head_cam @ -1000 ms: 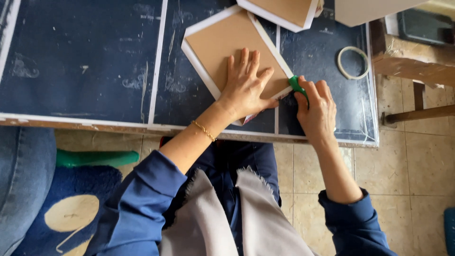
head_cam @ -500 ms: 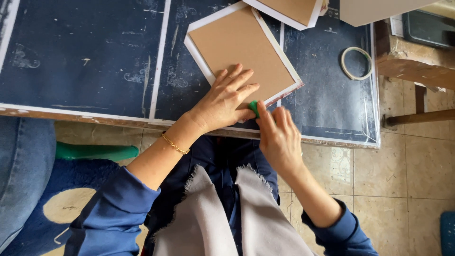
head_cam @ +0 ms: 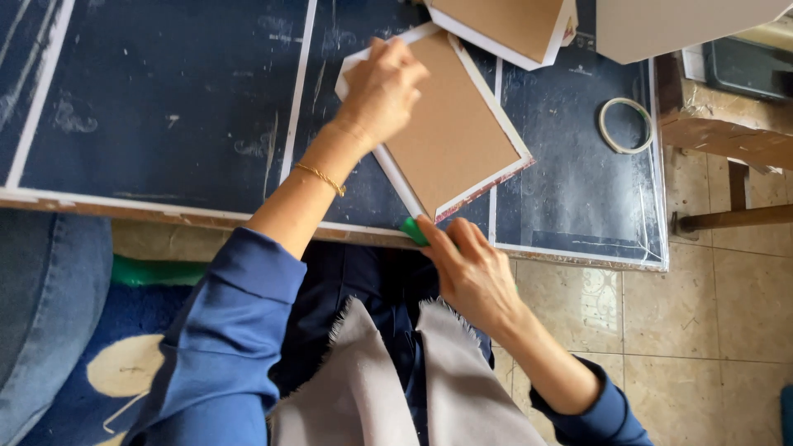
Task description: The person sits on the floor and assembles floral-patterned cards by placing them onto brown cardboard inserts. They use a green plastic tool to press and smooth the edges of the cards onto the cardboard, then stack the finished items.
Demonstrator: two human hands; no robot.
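Nearest: blue sleeves, grey frayed cloth (head_cam: 388,388) over lap, tiled floor (head_cam: 710,330) at right, blue rug (head_cam: 74,363) w/ pale shape at left.

At near table edge: right hand (head_cam: 471,268), fingers closed on small green tool (head_cam: 413,230), only its tip showing past the fingertips; tool pressed at near corner of the brown card panel (head_cam: 450,124), right by the white border strip (head_cam: 396,177) along panel's left edge.

Panel itself: brown cardboard rectangle w/ white paper margin, lying flat but turned at an angle on dark blue table (head_cam: 165,107), near corner just short of table edge, approx. centre of scene. Reddish trim visible along its near-right edge.

Farther: left hand (head_cam: 382,87), gold bracelet (head_cam: 320,177) on wrist, resting on far-left corner of panel, fingers curled loosely over the edge; gripping or just pressing down — can't tell.

Table surface: dark, chalky smears, white tape lines (head_cam: 299,87) running near-to-far.

Right of panel, well apart: ring of tape (head_cam: 625,125) flat on table.

Far edge: second brown-and-white panel (head_cam: 508,25) overlapping top of view, pale board (head_cam: 677,25) beside it at far right. Beyond table at right: wooden piece (head_cam: 727,136), dark tray (head_cam: 747,70).
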